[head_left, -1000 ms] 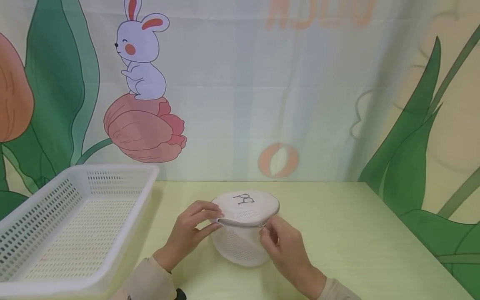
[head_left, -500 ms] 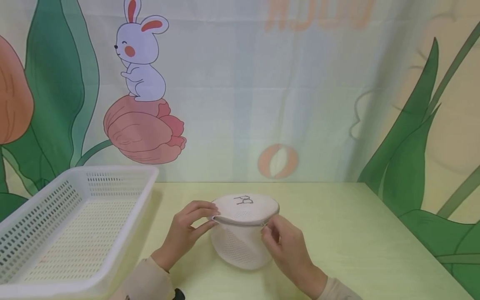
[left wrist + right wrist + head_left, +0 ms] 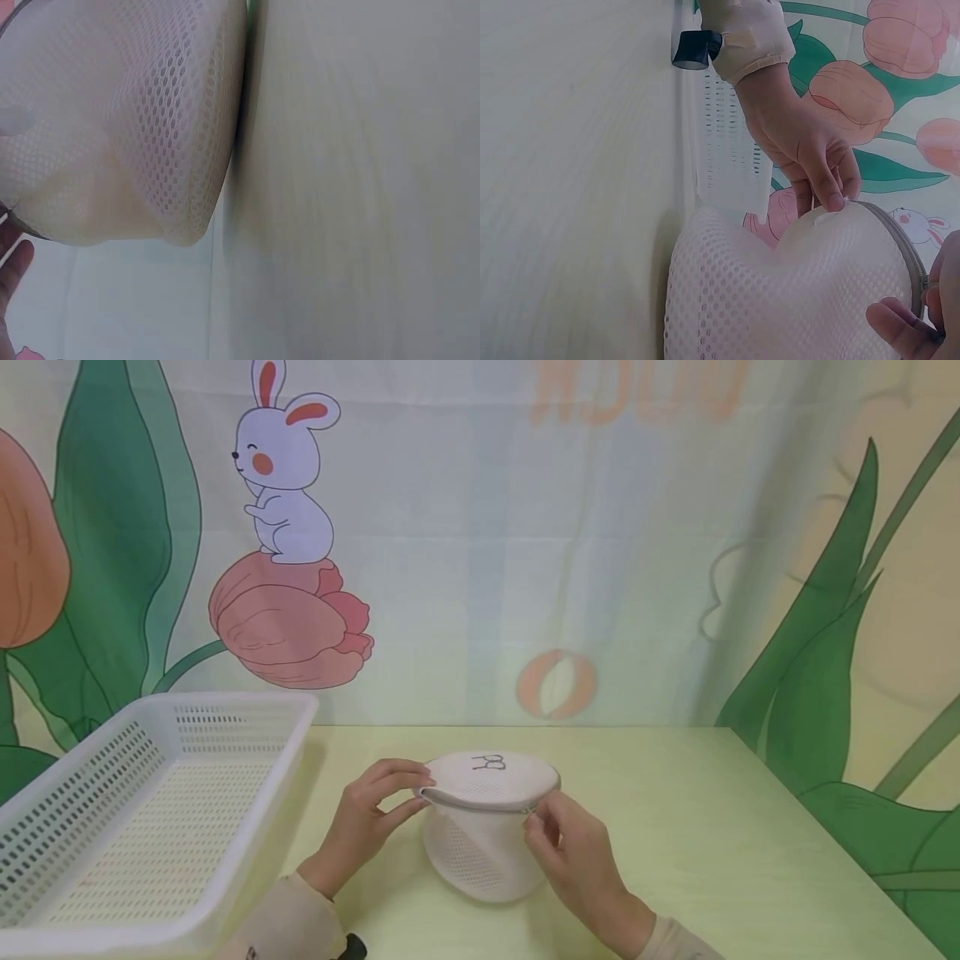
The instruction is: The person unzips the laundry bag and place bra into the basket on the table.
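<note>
A white mesh laundry bag (image 3: 483, 852) with a round flat top and a small line drawing on it stands on the table. My left hand (image 3: 371, 810) pinches the top's left edge, where the zipper stands parted. At the front right, the fingers of my right hand (image 3: 573, 852) pinch at the zipper pull, which they mostly cover. The right wrist view shows the grey zipper (image 3: 900, 240) curving round the rim between both hands. In the left wrist view, the mesh side (image 3: 172, 112) fills the upper left, with fingertips (image 3: 16, 266) at its rim.
A large white plastic basket (image 3: 285, 760) with slotted walls stands on the left of the pale table (image 3: 712, 843). Behind the table hangs a curtain (image 3: 420, 568) printed with a rabbit and tulips. A black band (image 3: 352, 946) sits by the left sleeve.
My left hand has slid a little left along the rim. The bag's top sits slightly lower and flatter in view, and my right hand has shifted slightly right.
</note>
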Demonstrator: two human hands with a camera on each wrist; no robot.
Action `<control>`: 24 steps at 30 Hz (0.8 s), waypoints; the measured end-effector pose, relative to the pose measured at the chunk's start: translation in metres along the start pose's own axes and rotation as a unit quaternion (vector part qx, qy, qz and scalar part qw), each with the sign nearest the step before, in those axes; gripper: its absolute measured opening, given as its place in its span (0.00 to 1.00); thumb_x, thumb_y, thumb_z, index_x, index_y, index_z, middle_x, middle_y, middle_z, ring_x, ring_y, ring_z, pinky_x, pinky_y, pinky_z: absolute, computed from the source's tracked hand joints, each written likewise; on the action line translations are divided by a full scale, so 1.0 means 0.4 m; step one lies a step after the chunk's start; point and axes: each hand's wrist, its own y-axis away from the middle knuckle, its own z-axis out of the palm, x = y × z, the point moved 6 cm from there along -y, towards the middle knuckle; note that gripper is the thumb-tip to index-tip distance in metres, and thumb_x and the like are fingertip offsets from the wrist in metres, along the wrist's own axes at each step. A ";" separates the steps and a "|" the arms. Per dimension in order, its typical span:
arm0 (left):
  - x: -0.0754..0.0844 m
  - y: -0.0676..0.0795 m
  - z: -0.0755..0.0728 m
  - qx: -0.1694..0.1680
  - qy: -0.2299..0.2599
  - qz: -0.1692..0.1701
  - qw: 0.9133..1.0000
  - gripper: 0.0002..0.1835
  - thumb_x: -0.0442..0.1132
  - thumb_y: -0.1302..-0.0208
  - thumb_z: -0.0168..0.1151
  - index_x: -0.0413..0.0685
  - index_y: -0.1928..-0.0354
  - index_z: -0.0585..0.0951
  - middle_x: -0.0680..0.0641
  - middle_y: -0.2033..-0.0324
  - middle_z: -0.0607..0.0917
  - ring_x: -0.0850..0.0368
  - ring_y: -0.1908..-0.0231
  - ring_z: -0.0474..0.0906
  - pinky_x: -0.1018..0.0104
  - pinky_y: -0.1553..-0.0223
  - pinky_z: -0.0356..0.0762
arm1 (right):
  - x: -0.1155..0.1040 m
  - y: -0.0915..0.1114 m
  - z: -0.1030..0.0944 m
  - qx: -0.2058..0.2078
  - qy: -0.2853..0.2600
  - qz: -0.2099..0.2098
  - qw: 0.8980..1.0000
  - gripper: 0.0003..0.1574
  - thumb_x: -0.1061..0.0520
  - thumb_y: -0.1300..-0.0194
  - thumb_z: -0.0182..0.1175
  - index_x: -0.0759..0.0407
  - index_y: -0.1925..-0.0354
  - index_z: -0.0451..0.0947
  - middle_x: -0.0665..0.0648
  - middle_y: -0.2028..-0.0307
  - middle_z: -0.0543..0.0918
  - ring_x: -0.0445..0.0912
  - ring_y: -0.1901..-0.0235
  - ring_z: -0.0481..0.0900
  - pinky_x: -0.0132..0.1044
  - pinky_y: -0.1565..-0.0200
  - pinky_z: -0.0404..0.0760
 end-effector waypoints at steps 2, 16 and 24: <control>0.000 0.000 0.003 -0.016 -0.011 -0.009 1.000 0.19 0.28 0.55 0.74 0.48 0.58 0.84 0.47 0.56 0.83 0.52 0.53 0.79 0.75 0.46 0.72 | -0.001 0.001 0.000 0.001 -0.001 -0.003 1.000 0.13 0.68 0.51 0.58 0.53 0.77 0.66 0.42 0.81 0.68 0.30 0.79 0.64 0.19 0.79 0.64; 0.048 -0.013 0.028 -0.104 -0.049 0.017 0.993 0.23 0.48 0.45 0.70 0.54 0.47 0.79 0.47 0.48 0.79 0.51 0.47 0.74 0.53 0.47 0.74 | -0.011 0.009 0.001 0.014 0.020 -0.030 0.999 0.12 0.66 0.53 0.60 0.51 0.78 0.69 0.41 0.83 0.70 0.29 0.81 0.64 0.18 0.80 0.65; 0.083 -0.032 0.032 -0.076 -0.063 0.029 0.995 0.23 0.52 0.45 0.70 0.52 0.49 0.79 0.48 0.50 0.80 0.50 0.49 0.75 0.54 0.50 0.74 | -0.015 0.006 0.004 0.009 0.021 -0.032 0.999 0.12 0.65 0.52 0.60 0.51 0.78 0.69 0.41 0.82 0.70 0.29 0.81 0.65 0.18 0.79 0.66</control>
